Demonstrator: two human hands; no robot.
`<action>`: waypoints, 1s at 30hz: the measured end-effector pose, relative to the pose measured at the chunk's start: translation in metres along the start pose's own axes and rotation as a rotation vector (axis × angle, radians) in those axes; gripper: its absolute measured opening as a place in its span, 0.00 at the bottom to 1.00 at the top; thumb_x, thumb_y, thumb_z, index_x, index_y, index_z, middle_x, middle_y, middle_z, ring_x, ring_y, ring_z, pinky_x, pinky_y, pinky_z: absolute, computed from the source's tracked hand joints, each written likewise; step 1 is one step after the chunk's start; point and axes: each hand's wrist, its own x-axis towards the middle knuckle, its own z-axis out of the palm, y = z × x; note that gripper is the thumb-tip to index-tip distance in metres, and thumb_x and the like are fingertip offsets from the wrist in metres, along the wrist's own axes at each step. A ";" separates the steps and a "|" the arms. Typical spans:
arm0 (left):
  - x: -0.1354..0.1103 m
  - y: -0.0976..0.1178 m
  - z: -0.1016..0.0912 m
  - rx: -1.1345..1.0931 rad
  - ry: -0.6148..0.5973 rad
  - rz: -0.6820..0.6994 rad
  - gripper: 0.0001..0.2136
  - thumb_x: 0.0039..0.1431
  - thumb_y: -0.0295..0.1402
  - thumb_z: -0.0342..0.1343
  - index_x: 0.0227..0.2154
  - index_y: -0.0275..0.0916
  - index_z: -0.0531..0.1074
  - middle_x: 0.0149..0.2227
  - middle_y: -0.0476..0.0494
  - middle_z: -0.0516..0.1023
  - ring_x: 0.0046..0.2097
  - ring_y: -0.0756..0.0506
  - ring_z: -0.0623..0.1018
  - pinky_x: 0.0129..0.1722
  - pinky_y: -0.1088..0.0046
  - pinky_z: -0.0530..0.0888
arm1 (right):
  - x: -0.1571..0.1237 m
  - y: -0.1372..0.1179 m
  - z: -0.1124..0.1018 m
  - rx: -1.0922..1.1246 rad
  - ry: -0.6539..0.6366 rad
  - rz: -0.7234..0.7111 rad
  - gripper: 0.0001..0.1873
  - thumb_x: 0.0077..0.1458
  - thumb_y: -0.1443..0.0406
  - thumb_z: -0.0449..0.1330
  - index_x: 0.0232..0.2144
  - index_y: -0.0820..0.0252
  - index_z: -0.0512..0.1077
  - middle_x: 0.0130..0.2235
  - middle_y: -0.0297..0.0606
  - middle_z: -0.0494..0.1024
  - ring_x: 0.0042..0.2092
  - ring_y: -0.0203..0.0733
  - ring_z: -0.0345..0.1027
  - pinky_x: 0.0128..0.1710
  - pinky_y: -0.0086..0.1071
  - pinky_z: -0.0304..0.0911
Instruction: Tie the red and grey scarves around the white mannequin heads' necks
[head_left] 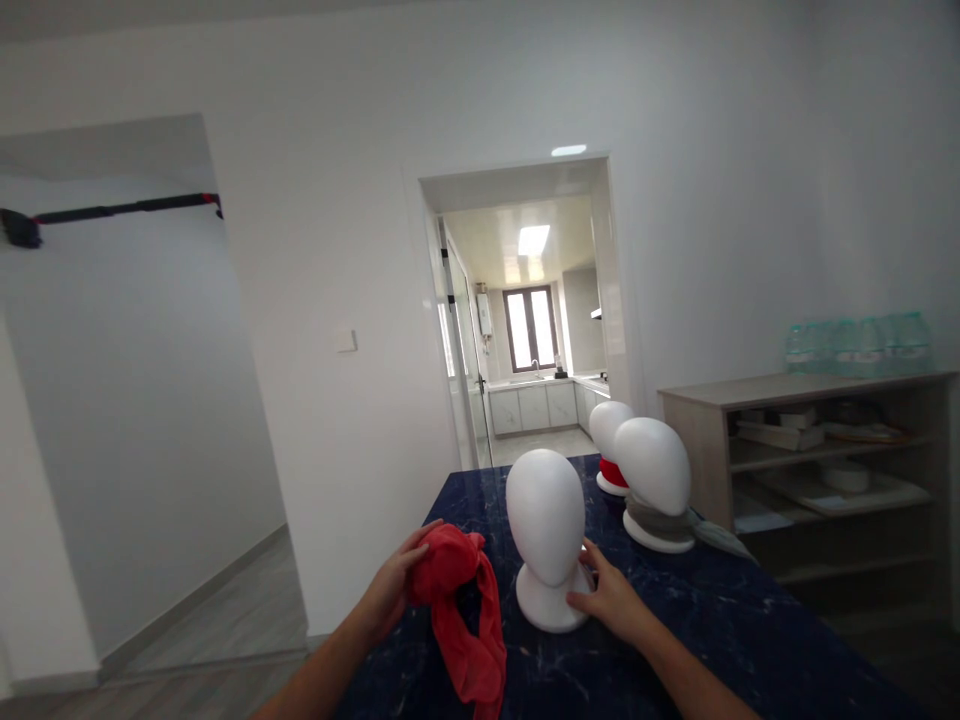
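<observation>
A white foam mannequin head stands on the dark blue marbled table, close in front of me. My right hand rests against its round base, fingers curled round the rim. My left hand is closed on a red scarf, held bunched just left of the head, with the cloth hanging down to the table. Two more white heads stand further back: one with a grey scarf at its neck, one with a red scarf at its neck.
A wooden shelf unit with books and trays stands to the right, with plastic water bottles on top. A doorway ahead opens onto a kitchen. Another opening is at the left, and open floor lies left of the table.
</observation>
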 end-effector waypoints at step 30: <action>-0.041 -0.009 0.020 0.970 -0.259 0.215 0.10 0.49 0.27 0.52 0.35 0.40 0.74 0.36 0.48 0.81 0.41 0.42 0.78 0.40 0.69 0.68 | 0.001 0.002 0.000 -0.020 -0.001 0.017 0.54 0.45 0.59 0.71 0.72 0.53 0.58 0.61 0.47 0.77 0.62 0.57 0.71 0.63 0.50 0.63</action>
